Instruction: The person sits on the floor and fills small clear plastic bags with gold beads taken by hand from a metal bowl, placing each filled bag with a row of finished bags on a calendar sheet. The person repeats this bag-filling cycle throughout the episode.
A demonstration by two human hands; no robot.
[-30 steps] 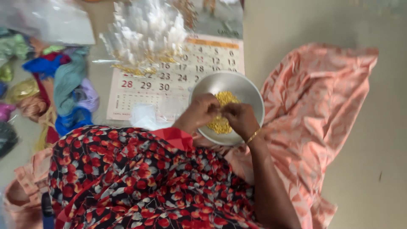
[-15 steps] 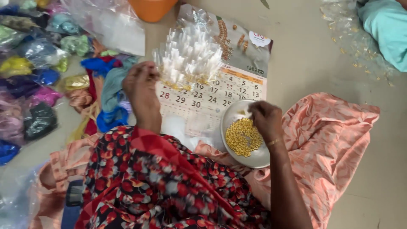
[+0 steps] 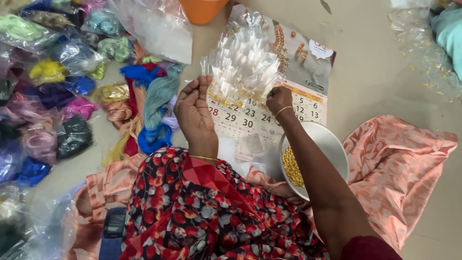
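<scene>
- The heap of small clear plastic pouches (image 3: pixel 243 67) lies on a wall calendar (image 3: pixel 293 103) spread on the floor, straight ahead of the person; small gold bits sit along the heap's near edge.
- These pouches look feather-light, thin, slick and crinkly, likely to slide over one another; a single one seems best pinched at its edge with the fingertips.
- The left hand (image 3: pixel 194 108) hovers at the heap's left edge, palm turned up and fingers curled in with their tips drawn together; whether anything is pinched between them I cannot tell.
- The right hand (image 3: pixel 278 100), a thin bangle at its wrist, is closed into a loose fist at the heap's near right edge; what it holds, if anything, is hidden.
- Just under the right forearm stands a round metal bowl (image 3: pixel 332 144) with small golden beads (image 3: pixel 292 167), tiny and likely to roll or scatter.
- To the left lie skeins of coloured thread (image 3: pixel 156 108) and many bagged bundles (image 3: pixel 72 137); an orange tub (image 3: pixel 202 9) stands beyond.
</scene>
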